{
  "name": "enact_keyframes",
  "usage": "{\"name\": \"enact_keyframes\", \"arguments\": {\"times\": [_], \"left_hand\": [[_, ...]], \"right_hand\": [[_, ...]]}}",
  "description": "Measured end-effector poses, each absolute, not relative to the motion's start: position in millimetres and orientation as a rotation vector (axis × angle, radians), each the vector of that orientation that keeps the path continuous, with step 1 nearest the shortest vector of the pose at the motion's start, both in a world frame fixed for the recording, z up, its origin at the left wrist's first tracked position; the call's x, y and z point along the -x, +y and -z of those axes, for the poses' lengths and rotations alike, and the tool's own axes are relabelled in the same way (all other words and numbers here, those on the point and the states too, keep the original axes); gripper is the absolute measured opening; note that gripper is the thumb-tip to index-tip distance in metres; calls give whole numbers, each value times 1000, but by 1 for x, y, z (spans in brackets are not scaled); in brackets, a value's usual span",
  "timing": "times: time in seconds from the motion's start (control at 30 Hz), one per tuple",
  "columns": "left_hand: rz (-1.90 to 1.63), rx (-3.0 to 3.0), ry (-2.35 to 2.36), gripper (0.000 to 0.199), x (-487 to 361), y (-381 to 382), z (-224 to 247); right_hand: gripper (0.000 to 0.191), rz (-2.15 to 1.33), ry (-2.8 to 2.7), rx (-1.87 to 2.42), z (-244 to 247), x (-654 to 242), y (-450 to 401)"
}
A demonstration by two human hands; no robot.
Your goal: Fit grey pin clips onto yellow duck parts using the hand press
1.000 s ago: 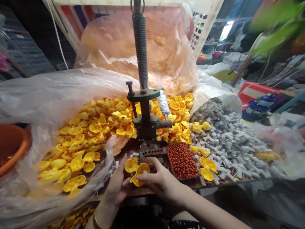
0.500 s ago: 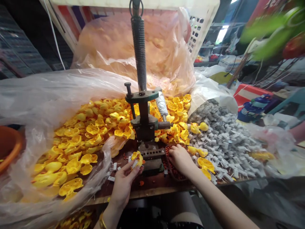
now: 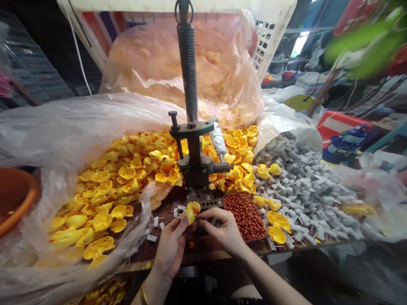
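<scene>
Pinching a yellow toy duck [image 3: 192, 212] between thumb and fingers, the left grip [image 3: 171, 243] holds it above the counter [image 3: 206, 246], between the front edge and the holed base [image 3: 208, 204] of a spring-loaded press [image 3: 194, 169]. The duck lies just beyond the left fingertips, up and a little to the right of the left palm. Its long axis seems to slant from near left to far right, though the thumb covers its lower part. The left hand is the nearer, being in contact with the duck.

The right grip [image 3: 222, 226] comes in from the other side, its thumb and index finger brought close together at the duck's right flank. Whether those fingertips touch the duck or pinch some small piece, I cannot tell. From the right grip, the duck therefore lies to the left.

Just beyond the right hand, and to its right, is a tub of reddish-brown beads [image 3: 243, 214] by the counter's front edge. A heap of yellow duck shells [image 3: 124, 171] spreads over the counter's left side, and pale grey blocks with metal pins [image 3: 302, 190] fill its right side. A small orange piece [image 3: 191, 244] lies between the hands, near the front edge.
</scene>
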State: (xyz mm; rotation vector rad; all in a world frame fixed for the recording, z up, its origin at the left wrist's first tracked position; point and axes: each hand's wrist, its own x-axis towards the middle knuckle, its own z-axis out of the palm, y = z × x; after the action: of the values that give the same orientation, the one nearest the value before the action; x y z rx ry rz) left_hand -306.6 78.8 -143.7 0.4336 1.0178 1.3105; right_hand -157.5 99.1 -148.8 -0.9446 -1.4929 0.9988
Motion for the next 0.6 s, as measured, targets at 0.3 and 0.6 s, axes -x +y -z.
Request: {"name": "enact_keyframes", "arguments": {"times": [0.3,0.6], "left_hand": [[-1263,-353,985,35,307,78,143],[-1313,-374,1020,38,310,86,140]], "right_hand": [[11,-812,-1543,906,157,165,99],[10,-823,-1522,934,147,161,105]]}}
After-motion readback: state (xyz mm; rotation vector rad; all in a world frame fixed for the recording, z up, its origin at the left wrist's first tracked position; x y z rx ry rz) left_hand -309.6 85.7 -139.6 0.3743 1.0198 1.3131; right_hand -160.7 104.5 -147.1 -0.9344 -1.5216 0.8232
